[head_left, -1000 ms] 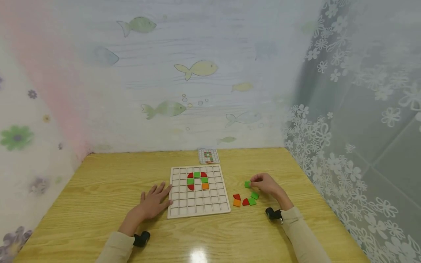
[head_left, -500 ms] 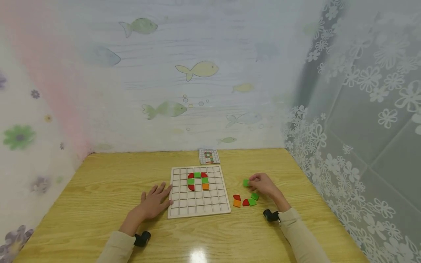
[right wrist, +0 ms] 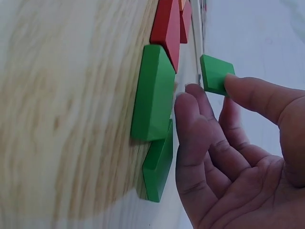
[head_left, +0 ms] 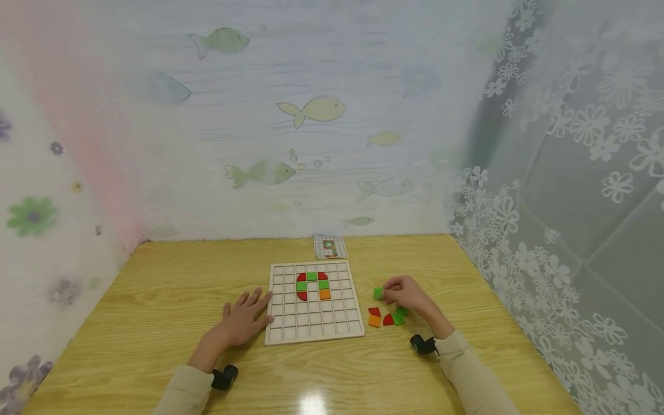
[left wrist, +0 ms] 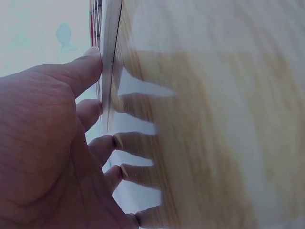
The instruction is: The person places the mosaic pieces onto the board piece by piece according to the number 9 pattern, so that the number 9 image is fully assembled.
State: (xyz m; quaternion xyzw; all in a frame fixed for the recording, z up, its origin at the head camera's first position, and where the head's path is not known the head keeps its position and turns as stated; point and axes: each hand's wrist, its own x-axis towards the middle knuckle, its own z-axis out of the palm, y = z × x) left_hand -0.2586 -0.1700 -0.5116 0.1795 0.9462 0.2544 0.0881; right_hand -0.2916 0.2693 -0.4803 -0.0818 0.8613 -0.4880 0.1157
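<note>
Between thumb and fingers my right hand (head_left: 410,295) pinches a green square tile (right wrist: 215,75), held up off the table. Below that hand lie loose tiles: a green one (right wrist: 155,93), a second green one (right wrist: 158,164), a red rounded one (head_left: 388,320), another red rounded one (head_left: 374,312) and an orange square (head_left: 374,321). My left hand (head_left: 242,320) lies with spread fingers at the left edge of the wooden grid board (head_left: 311,331), thumb and fingertip touching its rim. On the board, red, green and orange tiles form a loop in the upper middle.
Behind the board lies a small card (head_left: 329,246) printed with a grid and a coloured figure. The wooden table (head_left: 166,276) meets a fish-patterned wall (head_left: 321,144) at its back edge. A flowered panel (head_left: 550,242) borders the right side.
My right hand has moved left toward the board, carrying the green tile, and now partly covers a loose green tile. The left hand stays in place on the board's edge.
</note>
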